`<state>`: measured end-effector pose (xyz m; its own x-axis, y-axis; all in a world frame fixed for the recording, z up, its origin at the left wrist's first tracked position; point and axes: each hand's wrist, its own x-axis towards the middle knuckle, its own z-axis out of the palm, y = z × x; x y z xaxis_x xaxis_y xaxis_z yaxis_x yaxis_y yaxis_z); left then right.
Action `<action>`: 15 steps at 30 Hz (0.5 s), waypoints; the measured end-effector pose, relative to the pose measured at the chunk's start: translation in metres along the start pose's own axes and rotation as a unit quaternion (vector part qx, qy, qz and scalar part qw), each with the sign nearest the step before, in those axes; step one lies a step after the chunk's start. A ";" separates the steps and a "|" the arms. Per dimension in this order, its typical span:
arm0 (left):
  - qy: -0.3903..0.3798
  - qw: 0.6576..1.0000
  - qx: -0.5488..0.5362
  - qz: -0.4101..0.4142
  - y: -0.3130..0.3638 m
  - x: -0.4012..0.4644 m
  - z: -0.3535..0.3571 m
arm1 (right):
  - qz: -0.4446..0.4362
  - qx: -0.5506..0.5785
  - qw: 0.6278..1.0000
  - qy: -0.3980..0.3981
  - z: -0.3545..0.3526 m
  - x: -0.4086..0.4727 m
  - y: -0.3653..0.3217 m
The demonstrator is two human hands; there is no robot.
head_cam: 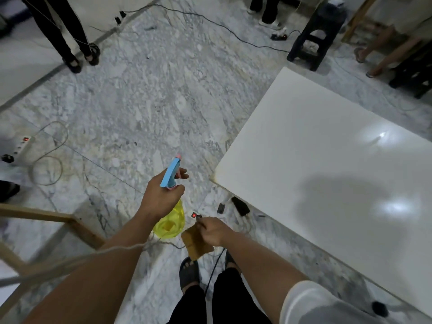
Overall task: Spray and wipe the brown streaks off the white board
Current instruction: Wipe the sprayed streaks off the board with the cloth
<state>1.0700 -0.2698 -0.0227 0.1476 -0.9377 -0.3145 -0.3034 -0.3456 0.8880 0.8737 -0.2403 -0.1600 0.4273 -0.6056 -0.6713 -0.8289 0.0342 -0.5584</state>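
Note:
The white board (327,146) lies flat on the right, glossy, with light glare and a shadow on it; I see no brown streaks on its visible surface. My left hand (161,195) grips the neck of a spray bottle (171,220) with a yellow body and a blue trigger head, held over the floor to the left of the board's near corner. My right hand (214,231) holds a tan cloth (196,243) that hangs below it, just right of the bottle. Both hands are off the board.
Marble floor with cables and a power strip (19,146) at left, another strip with a red light (194,215) by my hands. A wooden frame (58,218) stands at lower left, a dark stool (315,36) at the back. Other people's legs stand at upper left and upper right.

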 end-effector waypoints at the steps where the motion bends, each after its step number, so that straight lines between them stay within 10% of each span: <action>1: -0.001 1.000 0.004 0.000 0.002 -0.004 -0.002 | 0.032 0.078 0.996 0.013 0.005 -0.007 0.000; 10: 0.001 1.000 0.019 0.012 0.023 -0.030 -0.011 | 0.130 0.474 0.839 0.235 -0.058 -0.042 -0.007; 15: 0.002 1.000 0.022 0.017 0.021 -0.033 -0.006 | 0.054 0.386 0.876 0.285 -0.131 -0.041 -0.014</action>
<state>1.0644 -0.2459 0.0087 0.1397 -0.9486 -0.2840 -0.3486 -0.3156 0.8825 0.8206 -0.3203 -0.0605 -0.0714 -0.8564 -0.5114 -0.2685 0.5102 -0.8171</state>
